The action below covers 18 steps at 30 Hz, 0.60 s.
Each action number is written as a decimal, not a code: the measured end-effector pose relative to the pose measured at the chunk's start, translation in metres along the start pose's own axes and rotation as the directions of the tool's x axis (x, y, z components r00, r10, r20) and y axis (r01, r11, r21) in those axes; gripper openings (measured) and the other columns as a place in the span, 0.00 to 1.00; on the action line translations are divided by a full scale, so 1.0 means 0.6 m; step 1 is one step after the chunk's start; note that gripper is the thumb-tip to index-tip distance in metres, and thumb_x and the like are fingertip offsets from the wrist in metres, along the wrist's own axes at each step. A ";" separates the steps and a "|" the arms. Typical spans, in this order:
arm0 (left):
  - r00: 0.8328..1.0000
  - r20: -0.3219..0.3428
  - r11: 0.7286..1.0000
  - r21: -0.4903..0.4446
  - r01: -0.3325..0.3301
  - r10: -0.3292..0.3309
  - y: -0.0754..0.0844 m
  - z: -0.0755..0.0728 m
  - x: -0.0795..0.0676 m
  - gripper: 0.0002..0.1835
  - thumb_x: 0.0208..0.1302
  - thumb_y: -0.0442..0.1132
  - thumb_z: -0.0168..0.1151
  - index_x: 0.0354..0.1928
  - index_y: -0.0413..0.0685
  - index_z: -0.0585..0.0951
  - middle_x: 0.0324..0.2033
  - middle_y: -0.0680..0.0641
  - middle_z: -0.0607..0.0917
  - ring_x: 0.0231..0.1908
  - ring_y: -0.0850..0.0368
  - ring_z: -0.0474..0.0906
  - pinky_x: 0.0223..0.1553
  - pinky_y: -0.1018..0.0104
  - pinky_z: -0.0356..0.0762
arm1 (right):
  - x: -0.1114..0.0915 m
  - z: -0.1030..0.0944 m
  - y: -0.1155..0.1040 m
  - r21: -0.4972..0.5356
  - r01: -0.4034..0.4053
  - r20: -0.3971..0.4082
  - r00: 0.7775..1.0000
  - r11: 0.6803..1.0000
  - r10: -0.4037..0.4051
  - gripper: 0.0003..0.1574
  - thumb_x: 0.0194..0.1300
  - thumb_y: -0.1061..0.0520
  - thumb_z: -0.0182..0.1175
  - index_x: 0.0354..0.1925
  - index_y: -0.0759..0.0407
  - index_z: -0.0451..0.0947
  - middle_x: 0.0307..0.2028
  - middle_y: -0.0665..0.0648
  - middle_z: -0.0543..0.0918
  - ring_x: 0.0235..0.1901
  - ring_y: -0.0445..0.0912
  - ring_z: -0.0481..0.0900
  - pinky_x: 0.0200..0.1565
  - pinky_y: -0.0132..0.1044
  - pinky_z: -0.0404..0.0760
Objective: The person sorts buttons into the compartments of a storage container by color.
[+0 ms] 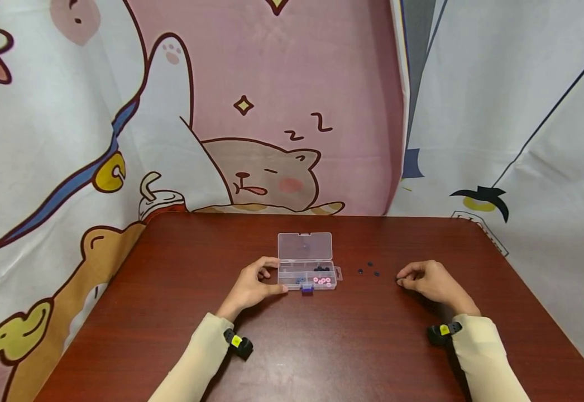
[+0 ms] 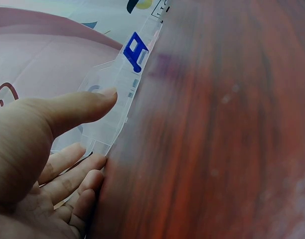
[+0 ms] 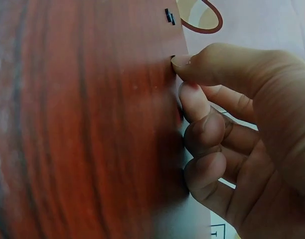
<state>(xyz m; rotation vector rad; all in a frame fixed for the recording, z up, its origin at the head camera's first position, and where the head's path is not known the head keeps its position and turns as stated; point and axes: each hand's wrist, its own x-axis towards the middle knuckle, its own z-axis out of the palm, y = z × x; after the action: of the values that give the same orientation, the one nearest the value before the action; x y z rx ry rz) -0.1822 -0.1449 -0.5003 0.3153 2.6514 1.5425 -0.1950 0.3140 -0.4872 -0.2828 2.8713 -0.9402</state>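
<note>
A clear plastic compartment box (image 1: 284, 274) stands on the table with its lid (image 1: 304, 247) raised at the back. Black pieces (image 1: 322, 268) lie in its rear right compartment, pink rings (image 1: 322, 281) front right, small blue pieces (image 1: 300, 280) front left. My left hand (image 1: 252, 283) holds the box's left end, thumb at the front corner and index finger further back. Its blue latch (image 2: 136, 51) shows beyond the thumb in the left wrist view. To the right, my right hand (image 1: 434, 283) is low at the table, thumb and forefinger pinching a small black piece (image 3: 173, 57), mostly hidden.
Between box and right hand lie three loose small black pieces (image 1: 369, 263). A clear hanging tab (image 1: 339, 273) sticks out from the box's right end. The brown wooden table (image 1: 352, 346) ends at a patterned cloth (image 1: 272, 67) behind it.
</note>
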 end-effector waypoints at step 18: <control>1.000 0.009 1.000 -0.004 -0.016 0.016 0.001 -0.001 0.000 0.36 0.49 0.43 0.83 0.62 0.52 0.80 0.57 0.49 0.85 0.45 0.53 0.75 0.49 0.58 0.73 | 0.003 0.005 -0.010 0.003 -0.025 0.002 1.000 1.000 0.025 0.05 0.66 0.53 0.70 0.36 0.53 0.89 0.33 0.50 0.88 0.30 0.41 0.77 0.32 0.32 0.75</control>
<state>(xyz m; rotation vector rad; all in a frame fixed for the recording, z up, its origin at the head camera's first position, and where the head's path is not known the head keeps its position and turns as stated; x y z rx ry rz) -0.1822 -0.1451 -0.4997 0.3435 2.6458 1.5467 -0.1952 0.3072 -0.4857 -0.2465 2.8638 -0.9398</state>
